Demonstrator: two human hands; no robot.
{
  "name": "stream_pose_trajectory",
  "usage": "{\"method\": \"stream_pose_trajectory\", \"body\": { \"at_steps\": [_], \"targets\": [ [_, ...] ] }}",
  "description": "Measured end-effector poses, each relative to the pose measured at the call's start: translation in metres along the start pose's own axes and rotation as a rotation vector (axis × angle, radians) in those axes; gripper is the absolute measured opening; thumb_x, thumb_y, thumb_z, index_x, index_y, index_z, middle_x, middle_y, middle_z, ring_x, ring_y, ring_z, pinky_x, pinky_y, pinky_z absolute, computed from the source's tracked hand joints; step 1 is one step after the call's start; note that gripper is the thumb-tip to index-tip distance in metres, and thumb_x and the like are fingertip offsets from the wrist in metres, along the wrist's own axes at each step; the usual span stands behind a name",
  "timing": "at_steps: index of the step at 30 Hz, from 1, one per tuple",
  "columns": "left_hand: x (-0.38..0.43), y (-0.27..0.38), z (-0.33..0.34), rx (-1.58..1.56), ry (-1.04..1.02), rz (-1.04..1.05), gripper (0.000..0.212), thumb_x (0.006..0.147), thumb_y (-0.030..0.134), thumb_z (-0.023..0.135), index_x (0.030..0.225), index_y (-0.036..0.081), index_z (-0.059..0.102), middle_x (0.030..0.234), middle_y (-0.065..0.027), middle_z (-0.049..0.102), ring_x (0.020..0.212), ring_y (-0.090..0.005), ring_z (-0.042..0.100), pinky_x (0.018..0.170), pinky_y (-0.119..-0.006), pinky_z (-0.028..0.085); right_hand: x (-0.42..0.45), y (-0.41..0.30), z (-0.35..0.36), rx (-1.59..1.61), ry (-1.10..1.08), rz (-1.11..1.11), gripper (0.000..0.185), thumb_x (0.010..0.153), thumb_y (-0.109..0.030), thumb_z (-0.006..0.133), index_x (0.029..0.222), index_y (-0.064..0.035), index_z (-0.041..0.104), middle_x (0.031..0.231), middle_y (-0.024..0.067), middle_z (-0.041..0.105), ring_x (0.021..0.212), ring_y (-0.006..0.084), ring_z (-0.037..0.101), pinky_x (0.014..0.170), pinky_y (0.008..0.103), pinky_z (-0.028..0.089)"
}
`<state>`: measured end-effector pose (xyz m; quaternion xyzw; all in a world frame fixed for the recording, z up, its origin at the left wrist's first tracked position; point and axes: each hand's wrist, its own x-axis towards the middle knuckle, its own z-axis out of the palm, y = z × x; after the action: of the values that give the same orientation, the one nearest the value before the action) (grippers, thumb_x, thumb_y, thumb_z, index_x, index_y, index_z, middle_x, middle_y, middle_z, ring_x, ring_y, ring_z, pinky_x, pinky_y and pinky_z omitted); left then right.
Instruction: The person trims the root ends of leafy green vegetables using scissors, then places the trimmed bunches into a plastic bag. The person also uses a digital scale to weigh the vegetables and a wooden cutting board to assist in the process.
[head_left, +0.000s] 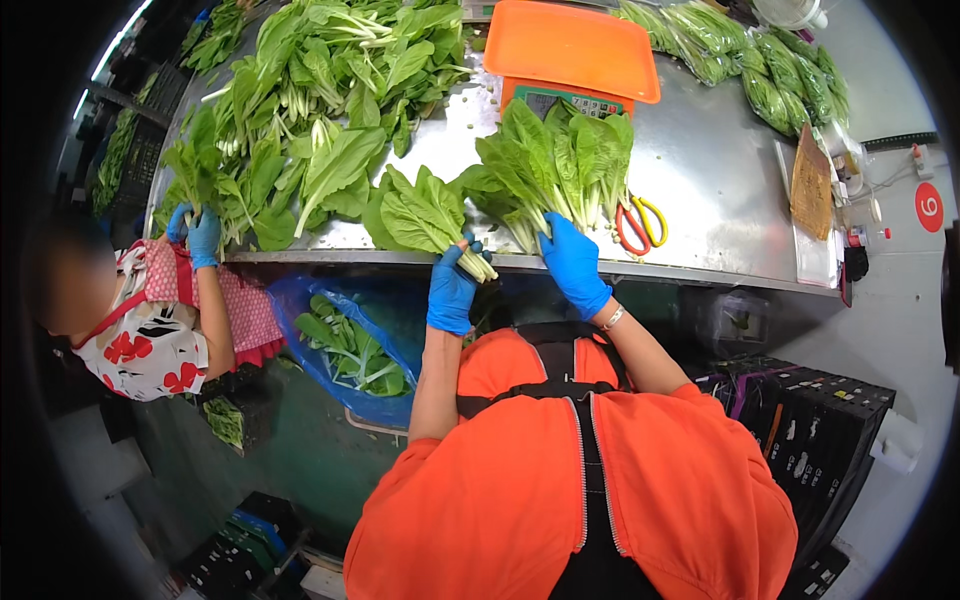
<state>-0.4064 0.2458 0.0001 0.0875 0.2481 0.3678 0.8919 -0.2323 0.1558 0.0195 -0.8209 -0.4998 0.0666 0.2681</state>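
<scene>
My left hand (452, 292), in a blue glove, grips a small bunch of leafy greens (421, 214) by its pale stems at the table's front edge. The leaves point away from me. My right hand (576, 262), also gloved in blue, has its fingertips at the stem ends of a pile of leafy greens (525, 161). Its fingers are partly hidden, so whether they grip a stem is unclear. Scissors (642, 225) with one red and one yellow handle lie just right of that pile. Behind the pile stands an orange digital scale (570, 49), its keypad partly covered by leaves.
A large heap of loose greens (322, 90) spreads over the metal table (712, 195). Bagged greens (787, 79) lie at the back right. Below hangs a blue plastic bag (300, 300) with leaves inside. At left, a co-worker's gloved hands (196, 232) hold greens. Black crates (810, 427) stand lower right.
</scene>
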Motion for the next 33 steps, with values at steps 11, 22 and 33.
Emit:
{"method": "stream_pose_trajectory", "body": {
  "at_steps": [11,22,33],
  "targets": [
    [0.01,-0.027,0.025,0.247,0.234,0.136,0.024,0.078,0.005,0.061,0.1,-0.001,0.054,0.082,-0.0064,0.058,0.071,-0.016,0.057,0.063,-0.029,0.047,0.008,-0.009,0.004,-0.156,0.029,-0.018,0.042,0.075,-0.034,0.063,0.102,-0.0025,0.052,0.075,0.0147,0.054,0.067,0.0318,0.056,0.059,0.0405,0.046],
    [-0.001,-0.008,-0.004,-0.143,0.069,0.119,0.024,0.084,0.009,0.053,0.106,-0.001,0.052,0.094,-0.0081,0.06,0.087,-0.0177,0.057,0.079,-0.034,0.047,0.029,-0.012,-0.05,1.702,-0.662,0.484,0.035,0.089,-0.029,0.05,0.107,0.001,0.053,0.069,-0.0045,0.044,0.059,0.0038,0.04,0.053,0.0161,0.034],
    [-0.015,-0.011,0.017,0.14,-0.02,0.106,0.027,0.082,0.011,0.059,0.105,0.001,0.049,0.095,-0.0103,0.057,0.083,-0.0218,0.058,0.072,-0.035,0.049,0.003,-0.058,-0.013,1.003,-0.517,0.232,0.029,0.089,-0.03,0.047,0.095,-0.0025,0.056,0.064,0.0002,0.051,0.054,0.0069,0.046,0.05,0.0198,0.039]
  ]
}}
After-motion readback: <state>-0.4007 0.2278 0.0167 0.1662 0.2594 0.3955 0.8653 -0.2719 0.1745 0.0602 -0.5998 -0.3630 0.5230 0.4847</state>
